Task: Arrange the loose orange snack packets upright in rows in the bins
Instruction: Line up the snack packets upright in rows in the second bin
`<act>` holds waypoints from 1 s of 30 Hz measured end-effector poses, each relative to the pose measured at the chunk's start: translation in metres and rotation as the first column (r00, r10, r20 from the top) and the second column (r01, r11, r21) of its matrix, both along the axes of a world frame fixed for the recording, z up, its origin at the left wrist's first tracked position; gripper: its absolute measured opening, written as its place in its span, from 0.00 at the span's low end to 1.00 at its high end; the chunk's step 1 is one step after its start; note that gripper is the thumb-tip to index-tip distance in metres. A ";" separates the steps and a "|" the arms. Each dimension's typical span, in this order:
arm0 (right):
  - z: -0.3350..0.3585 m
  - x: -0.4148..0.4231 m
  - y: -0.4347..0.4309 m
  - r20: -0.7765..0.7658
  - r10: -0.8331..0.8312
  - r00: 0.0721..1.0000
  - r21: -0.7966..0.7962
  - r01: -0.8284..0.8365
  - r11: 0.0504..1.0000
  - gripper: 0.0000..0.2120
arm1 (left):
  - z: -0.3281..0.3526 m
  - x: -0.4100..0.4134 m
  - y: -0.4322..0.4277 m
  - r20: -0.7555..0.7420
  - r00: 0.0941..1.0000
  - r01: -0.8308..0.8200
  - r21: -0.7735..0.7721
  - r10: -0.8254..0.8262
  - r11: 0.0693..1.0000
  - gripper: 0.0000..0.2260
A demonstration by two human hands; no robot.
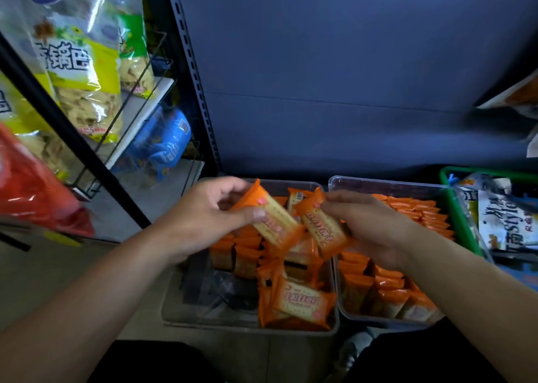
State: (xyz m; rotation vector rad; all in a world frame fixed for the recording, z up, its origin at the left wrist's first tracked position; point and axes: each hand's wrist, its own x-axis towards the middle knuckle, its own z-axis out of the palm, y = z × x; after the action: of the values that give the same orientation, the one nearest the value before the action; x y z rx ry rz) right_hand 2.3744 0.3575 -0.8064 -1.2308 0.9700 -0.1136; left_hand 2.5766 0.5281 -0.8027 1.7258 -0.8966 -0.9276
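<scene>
Two clear plastic bins stand side by side on the floor. The left bin [174,310] holds a few upright orange snack packets at its back and several loose ones [300,301] lying on its right side; its left front is bare. The right bin [378,182] is filled with rows of upright orange packets [419,210]. My left hand [203,216] grips one orange packet [273,222] above the left bin. My right hand [369,222] grips a second orange packet [323,228] right beside it.
A black shelf rack with large snack bags [78,71] and a blue bag [163,143] rises at left. A red bag [37,190] hangs at the left edge. A green basket [448,196] with other packets stands at right. A dark blue panel stands behind the bins.
</scene>
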 end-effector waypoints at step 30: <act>-0.050 -0.004 0.070 -0.765 0.430 0.478 -0.463 -0.874 0.147 0.33 | -0.116 0.045 0.037 0.721 0.289 0.162 0.612 -0.630 0.774 0.18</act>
State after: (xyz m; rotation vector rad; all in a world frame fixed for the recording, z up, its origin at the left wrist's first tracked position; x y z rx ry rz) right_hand 2.3701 0.4271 -0.8564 -2.6763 0.5854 0.5935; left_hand 2.6212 0.5655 -0.9184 2.5149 -2.1116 -0.3788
